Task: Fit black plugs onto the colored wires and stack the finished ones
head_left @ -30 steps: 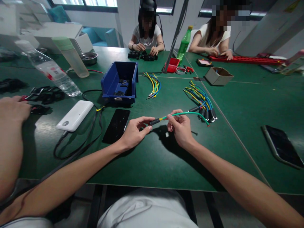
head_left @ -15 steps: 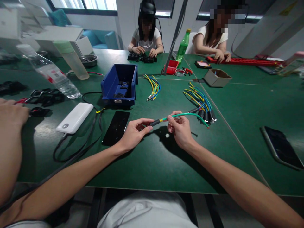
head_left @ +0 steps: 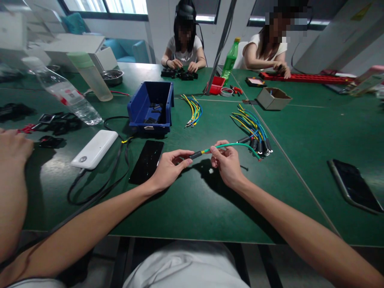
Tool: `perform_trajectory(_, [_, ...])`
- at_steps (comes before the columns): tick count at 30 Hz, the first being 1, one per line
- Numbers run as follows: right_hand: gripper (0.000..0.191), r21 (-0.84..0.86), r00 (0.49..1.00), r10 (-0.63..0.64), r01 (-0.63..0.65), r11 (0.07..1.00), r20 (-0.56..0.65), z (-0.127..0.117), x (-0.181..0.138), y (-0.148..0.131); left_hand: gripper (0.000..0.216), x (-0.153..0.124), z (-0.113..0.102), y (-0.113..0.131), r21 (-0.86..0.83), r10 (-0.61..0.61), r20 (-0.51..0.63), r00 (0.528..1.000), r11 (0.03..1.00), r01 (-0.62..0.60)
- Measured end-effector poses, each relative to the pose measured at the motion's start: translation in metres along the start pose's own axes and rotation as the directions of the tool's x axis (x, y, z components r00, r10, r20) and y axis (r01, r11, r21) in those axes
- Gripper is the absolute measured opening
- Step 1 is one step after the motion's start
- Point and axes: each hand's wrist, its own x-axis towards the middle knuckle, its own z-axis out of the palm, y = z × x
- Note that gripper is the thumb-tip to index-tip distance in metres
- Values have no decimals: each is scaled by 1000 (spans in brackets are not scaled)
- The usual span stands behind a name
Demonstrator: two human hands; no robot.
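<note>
My left hand (head_left: 170, 168) pinches the black sleeved end of a green wire (head_left: 237, 145) just above the green table (head_left: 192, 200). My right hand (head_left: 227, 162) grips the same wire a little further along, where a yellow band shows. The wire's free end curves right toward a bundle of coloured wires with black ends (head_left: 253, 130). A black phone (head_left: 147, 160) lies flat just left of my left hand.
A blue bin (head_left: 151, 105), a second wire bundle (head_left: 193, 108), a white power bank (head_left: 94, 149) with black cable, a water bottle (head_left: 64, 94) and a cardboard box (head_left: 274, 97) stand around. Another phone (head_left: 354, 186) lies right. A co-worker's arm (head_left: 12, 176) rests at left; two people sit opposite.
Both hands hold the wire in almost the same place. The view has shifted slightly, and the co-worker's hand at left has drawn back a little.
</note>
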Motion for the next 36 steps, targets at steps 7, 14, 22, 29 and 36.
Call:
perform_trajectory(7, [31,-8,1000,14,-14,1000,3,0,0,0,31,1,1,1,-17,-9,-9,1000,1000,9])
perform_trajectory(14, [32,-16,1000,24,-24,1000,-12,0,0,-1,32,1,0,3,-6,-9,-9,1000,1000,9])
perform_trajectory(22, [33,-37,999,33,-33,999,-11,1,0,-4,33,0,0,3,29,4,5,1000,1000,-4])
perform_trajectory(29, [32,-44,1000,31,-31,999,2,1,1,-5,33,-1,0,4,72,41,18,999,997,-42])
perform_trajectory(36, [30,-26,999,32,-32,999,14,0,0,-4,30,-2,-1,4,146,88,37,995,985,-93])
